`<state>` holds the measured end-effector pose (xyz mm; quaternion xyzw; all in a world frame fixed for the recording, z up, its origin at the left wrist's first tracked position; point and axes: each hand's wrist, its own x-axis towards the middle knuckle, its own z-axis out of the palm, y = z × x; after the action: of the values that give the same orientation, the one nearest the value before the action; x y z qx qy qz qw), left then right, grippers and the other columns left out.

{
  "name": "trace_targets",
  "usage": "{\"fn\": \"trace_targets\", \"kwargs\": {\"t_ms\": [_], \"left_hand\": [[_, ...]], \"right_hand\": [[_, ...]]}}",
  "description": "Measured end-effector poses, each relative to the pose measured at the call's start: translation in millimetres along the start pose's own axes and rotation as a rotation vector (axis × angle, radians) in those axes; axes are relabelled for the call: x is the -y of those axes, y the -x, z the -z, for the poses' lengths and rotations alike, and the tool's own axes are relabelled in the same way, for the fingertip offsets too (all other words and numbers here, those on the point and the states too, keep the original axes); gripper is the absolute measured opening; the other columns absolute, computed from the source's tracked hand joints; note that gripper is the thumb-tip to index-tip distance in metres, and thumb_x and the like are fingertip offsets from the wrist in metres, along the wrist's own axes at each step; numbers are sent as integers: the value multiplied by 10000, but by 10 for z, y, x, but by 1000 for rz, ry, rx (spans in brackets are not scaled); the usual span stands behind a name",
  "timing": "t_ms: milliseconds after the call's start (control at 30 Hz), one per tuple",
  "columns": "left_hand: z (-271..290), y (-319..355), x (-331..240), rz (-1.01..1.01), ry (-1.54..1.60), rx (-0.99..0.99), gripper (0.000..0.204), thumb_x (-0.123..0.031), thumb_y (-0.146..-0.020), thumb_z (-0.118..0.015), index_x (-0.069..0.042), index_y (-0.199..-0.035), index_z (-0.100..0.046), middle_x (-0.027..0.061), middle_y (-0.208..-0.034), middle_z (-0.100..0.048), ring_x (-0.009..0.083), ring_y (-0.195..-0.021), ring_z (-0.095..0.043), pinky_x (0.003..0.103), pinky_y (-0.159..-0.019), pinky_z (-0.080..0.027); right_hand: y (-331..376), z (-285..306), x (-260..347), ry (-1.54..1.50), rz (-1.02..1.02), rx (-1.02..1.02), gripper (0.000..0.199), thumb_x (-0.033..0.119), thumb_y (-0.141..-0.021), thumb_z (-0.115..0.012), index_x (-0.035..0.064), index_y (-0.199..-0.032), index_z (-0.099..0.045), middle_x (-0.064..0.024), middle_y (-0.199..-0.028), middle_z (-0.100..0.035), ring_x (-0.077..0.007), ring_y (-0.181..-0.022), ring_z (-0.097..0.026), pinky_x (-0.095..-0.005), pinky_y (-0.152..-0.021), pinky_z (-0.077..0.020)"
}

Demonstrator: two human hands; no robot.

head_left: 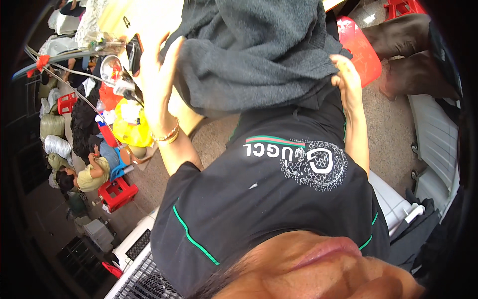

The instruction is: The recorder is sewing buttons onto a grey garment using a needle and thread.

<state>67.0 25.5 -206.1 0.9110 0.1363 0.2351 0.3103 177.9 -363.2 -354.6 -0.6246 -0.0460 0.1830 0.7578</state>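
A dark grey fabric piece (pixel 249 65) lies bunched over the near edge of the pale bench (pixel 152 17), drooping toward the lap. The left hand (pixel 160 70), thumb and fingers spread, is at its left side; the right hand (pixel 347 74) curls at its right edge, any pinch unclear. A black phone (pixel 134 55) lies near the bench's left edge.

Left hand (pixel 157 79) and right hand (pixel 350 82) flank cloth (pixel 249 60) (grey).
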Motion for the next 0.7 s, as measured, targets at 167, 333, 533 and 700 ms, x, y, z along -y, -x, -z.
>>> {"fn": "trace_targets", "kwargs": {"t_ms": [167, 333, 533, 700], "left_hand": [[-352, 75, -92, -190, -176, 333, 473, -373, -801, -739, -49, -1139, -670, 144, -993, -687, 285, -944, -647, 375, -854, -494], [-154, 202, -161, -211, 249, 699, 236, -149, -847, -711, -12, -1039, -692, 69, -910, -657, 167, -921, -607, 284, -843, -454], [372, 330, -43, 98, 385, 794, 202, -111, -844, -732, -26, -1025, -706, -29, -792, -521, 64, -763, -495, 228, -692, -404], [-5, -120, 39, -66, 352, 728, 280, -188, -875, -726, -15, -1086, -665, 8, -890, -637, 81, -854, -581, 232, -737, -481]], "right_hand": [[-252, -189, 70, 58, 29, -51, 631, 461, -945, -555, 68, -1424, -440, -97, -1360, -541, -169, -1210, -529, -284, -887, -420], [-356, -276, 278, 44, -24, 165, 401, 69, -863, -704, -29, -1234, -586, -78, -1131, -662, -129, -978, -624, -265, -895, -468], [406, -147, 972, -312, 365, 471, 611, 247, -743, -767, -52, -1215, -520, -160, -1052, -647, -279, -928, -644, -368, -934, -464], [184, 201, 1280, -10, 763, 1049, 410, 265, -868, -656, 51, -549, -514, -89, -571, -486, -193, -542, -475, -330, -550, -377]]}}
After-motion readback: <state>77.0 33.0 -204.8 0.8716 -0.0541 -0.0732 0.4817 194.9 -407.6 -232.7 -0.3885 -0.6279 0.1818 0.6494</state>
